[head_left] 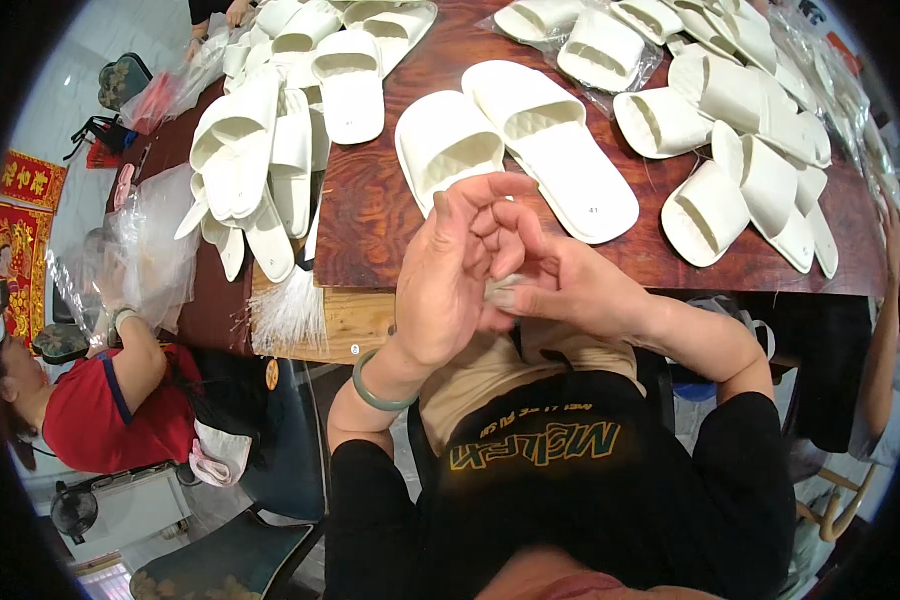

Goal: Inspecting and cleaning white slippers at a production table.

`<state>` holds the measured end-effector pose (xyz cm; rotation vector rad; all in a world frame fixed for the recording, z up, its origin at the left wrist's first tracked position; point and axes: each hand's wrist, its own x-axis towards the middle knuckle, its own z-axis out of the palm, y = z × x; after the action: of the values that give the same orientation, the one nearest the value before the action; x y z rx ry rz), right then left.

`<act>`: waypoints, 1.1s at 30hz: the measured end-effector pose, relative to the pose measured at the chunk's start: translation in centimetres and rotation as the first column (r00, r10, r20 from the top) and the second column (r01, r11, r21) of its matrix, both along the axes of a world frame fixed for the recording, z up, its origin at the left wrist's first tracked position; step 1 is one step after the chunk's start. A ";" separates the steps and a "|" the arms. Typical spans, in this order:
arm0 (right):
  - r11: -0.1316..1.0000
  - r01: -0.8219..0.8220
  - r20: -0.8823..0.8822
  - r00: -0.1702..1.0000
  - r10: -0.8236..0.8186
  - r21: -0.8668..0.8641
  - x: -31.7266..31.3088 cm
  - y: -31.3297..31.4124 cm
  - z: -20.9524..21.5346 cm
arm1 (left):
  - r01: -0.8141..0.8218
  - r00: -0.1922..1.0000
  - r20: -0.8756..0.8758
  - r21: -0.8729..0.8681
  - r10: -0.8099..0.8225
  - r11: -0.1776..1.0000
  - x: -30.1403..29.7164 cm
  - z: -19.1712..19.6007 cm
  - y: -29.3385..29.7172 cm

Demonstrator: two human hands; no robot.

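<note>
Table (370, 215): a dark reddish wooden top ran across the upper half of the view, with a paler wooden edge at its near left corner.
Slipper heaps: a big pile of white slippers (260, 150) lay on the left of the table, and another pile (760, 130) on the right, some of them in clear plastic bags (610, 50).
Pair of slippers (515, 145): two white open-toe slippers lay side by side, soles flat on the table, just beyond the hands, toes pointing away from the person.
Co-worker (120, 400): a person in a red shirt sat low on the left, one arm raised beside a clear plastic bag (150, 250) at the table's end.
Bundle of white threads (290, 310): a pale tuft hung over the near table edge, left of the hands.
Left hand (450, 270): raised in front of the chest just below the table edge, fingers curled loosely inward over the right fingers; a green bangle (375, 390) sat on its wrist.
Right hand (560, 285): met the left hand, its thumb and fingertips pinching a small pale scrap (500, 290).
Small pale scrap: held between the two hands, close to the table edge, mostly covered by fingers; I could not tell what it was.
</note>
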<state>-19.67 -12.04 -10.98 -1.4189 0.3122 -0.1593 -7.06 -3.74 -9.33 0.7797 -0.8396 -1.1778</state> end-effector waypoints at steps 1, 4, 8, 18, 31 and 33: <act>0.983 0.047 -0.087 0.996 -0.031 0.180 -1.1 0.3 0.2 | -0.009 0.996 0.087 -0.012 0.010 1.000 0.2 0.0 -0.4; 0.983 -0.041 -0.192 0.979 0.075 0.178 -4.2 -0.8 1.1 | -0.105 0.967 0.225 -0.074 0.119 0.992 0.5 -0.7 -1.4; 0.978 -0.027 -0.144 0.990 -0.003 -0.208 -4.7 -1.2 0.6 | -0.089 0.933 0.347 -0.036 0.096 0.995 3.0 -1.6 -3.1; 0.943 0.163 -0.272 0.959 -0.083 0.289 -2.2 -3.5 -2.6 | -0.085 0.743 0.665 0.202 -0.073 0.976 9.2 -0.6 -10.0; 0.919 0.210 -0.490 0.871 -0.020 0.335 -4.2 -3.4 -1.9 | 0.021 0.158 0.956 -0.253 0.247 0.967 12.0 -5.0 -11.4; 0.887 0.234 -0.527 0.850 0.011 0.397 -3.9 -3.6 -2.2 | 0.012 0.388 0.918 -0.092 0.080 0.996 13.0 -5.0 -12.2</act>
<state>-23.54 -15.61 -13.15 -0.9540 0.8309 0.2003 5.96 -15.91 -14.30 1.4227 -1.7891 -0.5478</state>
